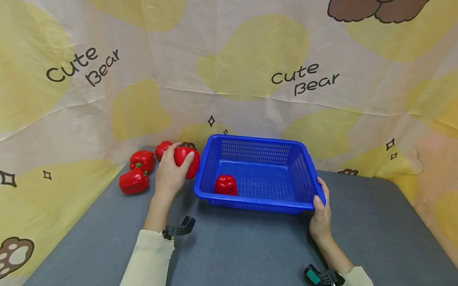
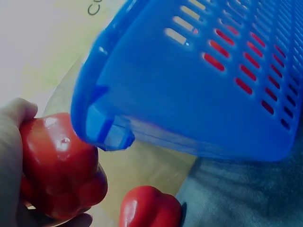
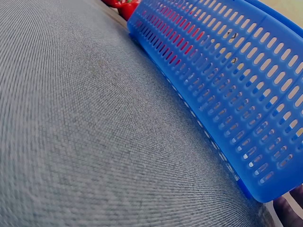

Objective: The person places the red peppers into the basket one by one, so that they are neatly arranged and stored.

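Note:
My left hand grips a red bell pepper, thumb on its near side, just left of the blue basket's rim. In the left wrist view the held pepper overlaps the basket's corner. The slotted blue plastic basket has one red pepper lying inside at its left front. At the basket's right end, my right hand holds the rim, thumb on top and fingers along the outer side. Only some dark fingertips of it show in the right wrist view.
Left of the basket, red peppers lie on the grey table: one at the front, one behind it and another pepper partly behind my left hand. A printed cloth hangs behind the table.

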{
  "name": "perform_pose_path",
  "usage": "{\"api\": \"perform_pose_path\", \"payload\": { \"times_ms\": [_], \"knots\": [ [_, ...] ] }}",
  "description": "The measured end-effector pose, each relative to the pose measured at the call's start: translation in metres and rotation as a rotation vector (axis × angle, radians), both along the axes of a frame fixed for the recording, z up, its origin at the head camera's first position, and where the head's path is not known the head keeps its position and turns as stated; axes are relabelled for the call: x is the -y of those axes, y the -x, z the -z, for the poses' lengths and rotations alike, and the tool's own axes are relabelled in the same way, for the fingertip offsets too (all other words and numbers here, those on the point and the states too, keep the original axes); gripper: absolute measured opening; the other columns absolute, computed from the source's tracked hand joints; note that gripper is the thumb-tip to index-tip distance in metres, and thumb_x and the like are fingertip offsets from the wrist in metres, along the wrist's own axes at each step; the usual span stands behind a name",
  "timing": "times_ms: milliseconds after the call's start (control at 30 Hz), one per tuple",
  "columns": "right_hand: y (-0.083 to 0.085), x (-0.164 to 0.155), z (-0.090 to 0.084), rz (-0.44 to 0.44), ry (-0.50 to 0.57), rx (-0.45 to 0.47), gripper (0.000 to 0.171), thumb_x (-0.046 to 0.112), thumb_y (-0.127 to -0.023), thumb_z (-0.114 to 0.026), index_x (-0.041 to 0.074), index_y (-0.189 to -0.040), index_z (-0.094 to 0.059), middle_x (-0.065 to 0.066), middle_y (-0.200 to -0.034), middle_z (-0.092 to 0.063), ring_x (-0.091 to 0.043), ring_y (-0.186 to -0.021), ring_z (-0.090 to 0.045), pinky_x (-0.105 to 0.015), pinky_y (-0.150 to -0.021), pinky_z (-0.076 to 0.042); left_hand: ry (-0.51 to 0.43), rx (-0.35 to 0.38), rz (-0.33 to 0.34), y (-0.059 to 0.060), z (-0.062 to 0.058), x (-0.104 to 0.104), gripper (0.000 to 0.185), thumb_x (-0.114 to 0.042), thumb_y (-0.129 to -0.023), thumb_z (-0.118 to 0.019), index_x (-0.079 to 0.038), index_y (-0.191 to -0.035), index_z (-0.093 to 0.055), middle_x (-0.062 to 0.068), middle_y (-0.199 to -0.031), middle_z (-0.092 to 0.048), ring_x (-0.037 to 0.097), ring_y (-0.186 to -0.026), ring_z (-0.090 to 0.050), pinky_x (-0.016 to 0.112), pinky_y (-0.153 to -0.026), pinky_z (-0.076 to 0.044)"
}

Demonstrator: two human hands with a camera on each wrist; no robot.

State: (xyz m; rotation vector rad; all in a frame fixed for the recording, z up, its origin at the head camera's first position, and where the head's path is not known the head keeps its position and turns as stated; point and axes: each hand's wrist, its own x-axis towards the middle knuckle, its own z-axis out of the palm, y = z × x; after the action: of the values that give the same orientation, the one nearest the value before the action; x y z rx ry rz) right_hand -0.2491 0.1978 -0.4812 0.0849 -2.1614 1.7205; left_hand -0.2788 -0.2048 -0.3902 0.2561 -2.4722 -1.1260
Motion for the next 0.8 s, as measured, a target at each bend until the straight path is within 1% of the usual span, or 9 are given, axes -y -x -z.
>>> {"api": "perform_pose_path", "payload": {
  "times_ms": [133, 200, 400, 633, 800],
  "knots": [
    [-0.001, 0.000, -0.001, -0.006, -0.002, 0.001, 0.058, 0.035, -0.102, -0.028, 0.030, -0.160, -0.023, -0.002, -0.165, -0.027, -0.029, -0.144, -0.035, -0.062, -0.118, -0.032, -0.036, -0.010, 0.022, -0.001, -0.002, -0.003, 0.068, -0.046, -0.094, -0.064, -0.020, -0.152, -0.040, 0.015, -0.150, -0.049, 0.040, -0.128, -0.055, 0.061, -0.094, -0.056],
    [-0.001, 0.000, -0.001, -0.007, -0.002, -0.001, 0.058, 0.035, -0.102, -0.028, 0.030, -0.160, -0.023, -0.002, -0.165, -0.027, -0.028, -0.144, -0.035, -0.062, -0.118, -0.032, -0.048, -0.008, 0.029, -0.001, -0.003, -0.004, 0.068, -0.045, -0.094, -0.064, -0.020, -0.152, -0.040, 0.015, -0.150, -0.049, 0.039, -0.129, -0.055, 0.060, -0.095, -0.056],
    [-0.001, -0.001, 0.000, -0.012, 0.008, -0.003, 0.058, 0.034, -0.102, -0.028, 0.030, -0.160, -0.024, -0.001, -0.164, -0.029, -0.022, -0.141, -0.037, -0.047, -0.116, -0.036, -0.058, -0.007, 0.052, -0.004, -0.005, -0.008, 0.069, -0.050, -0.094, -0.062, -0.020, -0.152, -0.041, 0.014, -0.151, -0.049, 0.039, -0.130, -0.054, 0.060, -0.096, -0.055],
    [-0.001, -0.001, 0.000, -0.002, 0.012, -0.002, 0.059, 0.035, -0.102, -0.029, 0.028, -0.160, -0.025, -0.002, -0.164, -0.030, -0.021, -0.141, -0.039, -0.048, -0.116, -0.037, -0.035, -0.034, 0.057, -0.003, -0.007, -0.011, 0.069, -0.051, -0.093, -0.063, -0.020, -0.151, -0.041, 0.014, -0.150, -0.050, 0.038, -0.129, -0.055, 0.060, -0.094, -0.056],
    [0.001, -0.001, 0.002, -0.007, 0.014, -0.017, 0.057, 0.034, -0.102, -0.029, 0.031, -0.159, -0.026, -0.003, -0.163, -0.031, -0.011, -0.136, -0.040, -0.033, -0.111, -0.039, -0.017, -0.049, 0.049, -0.003, -0.007, -0.012, 0.067, -0.050, -0.093, -0.064, -0.021, -0.150, -0.043, 0.014, -0.147, -0.051, 0.038, -0.127, -0.056, 0.059, -0.093, -0.057]
  ]
}}
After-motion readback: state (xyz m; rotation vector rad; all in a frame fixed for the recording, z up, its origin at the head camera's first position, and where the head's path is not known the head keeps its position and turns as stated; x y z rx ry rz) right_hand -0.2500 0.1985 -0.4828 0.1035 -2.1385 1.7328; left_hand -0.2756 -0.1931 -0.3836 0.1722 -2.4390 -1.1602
